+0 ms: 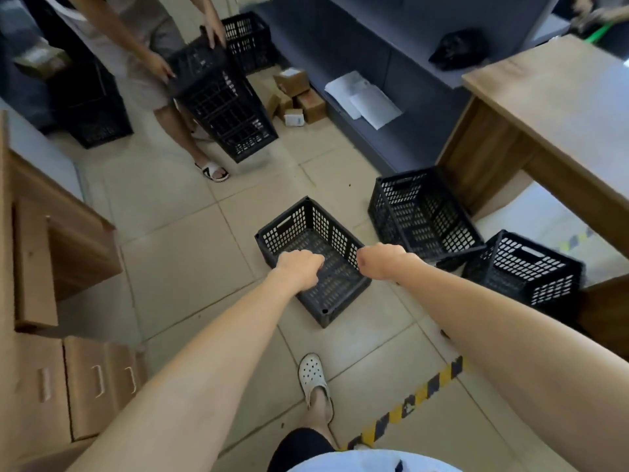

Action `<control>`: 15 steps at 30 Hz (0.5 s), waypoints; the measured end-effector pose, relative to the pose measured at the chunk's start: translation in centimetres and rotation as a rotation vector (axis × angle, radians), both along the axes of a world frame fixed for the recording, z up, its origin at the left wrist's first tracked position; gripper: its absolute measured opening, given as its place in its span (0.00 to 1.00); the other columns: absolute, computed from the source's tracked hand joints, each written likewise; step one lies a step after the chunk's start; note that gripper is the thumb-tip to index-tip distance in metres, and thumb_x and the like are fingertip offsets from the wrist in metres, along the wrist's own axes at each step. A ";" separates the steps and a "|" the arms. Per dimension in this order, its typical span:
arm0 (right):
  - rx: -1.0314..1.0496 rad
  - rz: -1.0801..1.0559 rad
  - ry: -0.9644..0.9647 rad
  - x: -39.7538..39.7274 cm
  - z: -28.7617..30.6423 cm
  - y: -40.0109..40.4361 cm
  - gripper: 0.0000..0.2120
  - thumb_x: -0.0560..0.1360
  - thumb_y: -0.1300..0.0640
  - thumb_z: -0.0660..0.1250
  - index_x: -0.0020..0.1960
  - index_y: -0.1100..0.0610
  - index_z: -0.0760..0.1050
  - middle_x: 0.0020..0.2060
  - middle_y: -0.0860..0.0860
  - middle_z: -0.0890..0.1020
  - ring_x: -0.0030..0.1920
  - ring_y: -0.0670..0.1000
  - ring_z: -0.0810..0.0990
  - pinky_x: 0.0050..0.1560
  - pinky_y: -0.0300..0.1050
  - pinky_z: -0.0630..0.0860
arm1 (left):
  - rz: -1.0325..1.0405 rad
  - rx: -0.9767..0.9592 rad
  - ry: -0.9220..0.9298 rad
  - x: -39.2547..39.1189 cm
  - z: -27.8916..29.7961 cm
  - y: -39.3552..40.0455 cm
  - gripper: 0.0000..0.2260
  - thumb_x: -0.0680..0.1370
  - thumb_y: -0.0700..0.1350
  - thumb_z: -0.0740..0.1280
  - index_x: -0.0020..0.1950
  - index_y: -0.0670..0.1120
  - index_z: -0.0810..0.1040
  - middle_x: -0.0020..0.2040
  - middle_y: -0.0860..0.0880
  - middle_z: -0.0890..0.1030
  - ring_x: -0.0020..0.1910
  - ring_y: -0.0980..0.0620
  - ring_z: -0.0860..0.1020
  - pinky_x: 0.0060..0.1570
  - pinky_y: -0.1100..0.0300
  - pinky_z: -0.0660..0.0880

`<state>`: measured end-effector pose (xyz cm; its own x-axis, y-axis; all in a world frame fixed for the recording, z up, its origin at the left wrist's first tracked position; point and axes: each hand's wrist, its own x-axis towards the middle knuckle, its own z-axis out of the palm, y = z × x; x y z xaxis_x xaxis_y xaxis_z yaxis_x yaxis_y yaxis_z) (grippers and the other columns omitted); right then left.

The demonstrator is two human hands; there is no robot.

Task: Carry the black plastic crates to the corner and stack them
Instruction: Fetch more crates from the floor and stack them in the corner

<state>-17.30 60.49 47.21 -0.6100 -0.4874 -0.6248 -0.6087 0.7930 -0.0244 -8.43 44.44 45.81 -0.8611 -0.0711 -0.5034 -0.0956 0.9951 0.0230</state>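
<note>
a: gripping the crate [311,257] with both hands, by the look of it. left hand [299,267] is curled over the near-left long rim, knuckles up, fingers folded down inside.

b: and the right?

a: right hand [383,264] is clamped on the opposite long rim. its fingers wrap out of sight, so i judge it closed on the rim from the fist shape alone.

b: where does the crate sit?

a: on the floor [177,233] straight ahead, open side up and empty. i can't tell whether it has left the tiles yet.

b: which way does it run?

a: its long axis goes diagonally, from the far-left corner toward the near-right one. the hands sit across the short span, one per long side, at about the middle. neither is clearly nearer; the hold looks balanced.

b: so the lift?

a: straight up should keep it level, i'd guess. the mesh walls look light.

b: other crates?

a: second crate [422,212] stands just beside it to the right, a third crate [524,267] further right by the desk [544,97]. another person [136,49] ahead is handling a tilted crate [221,97], with more black crates behind.

b: the corner?

a: probably over there, though that's only a guess.
</note>
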 end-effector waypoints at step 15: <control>-0.023 0.034 -0.093 -15.3 -1.1 -8.5 0.13 0.79 0.56 0.57 0.60 0.55 0.75 0.57 0.55 0.79 0.56 0.59 0.79 0.58 0.56 0.76 | 0.021 0.034 -0.082 -13.0 -3.1 -8.4 0.14 0.78 0.44 0.63 0.63 0.49 0.74 0.60 0.46 0.78 0.59 0.45 0.77 0.51 0.51 0.75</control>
<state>-32.65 52.02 46.10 -0.5328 -0.5215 -0.6665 -0.6293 0.7707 -0.1000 -21.47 36.00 42.68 -0.8152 -0.0700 -0.5750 -0.1190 0.9917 0.0479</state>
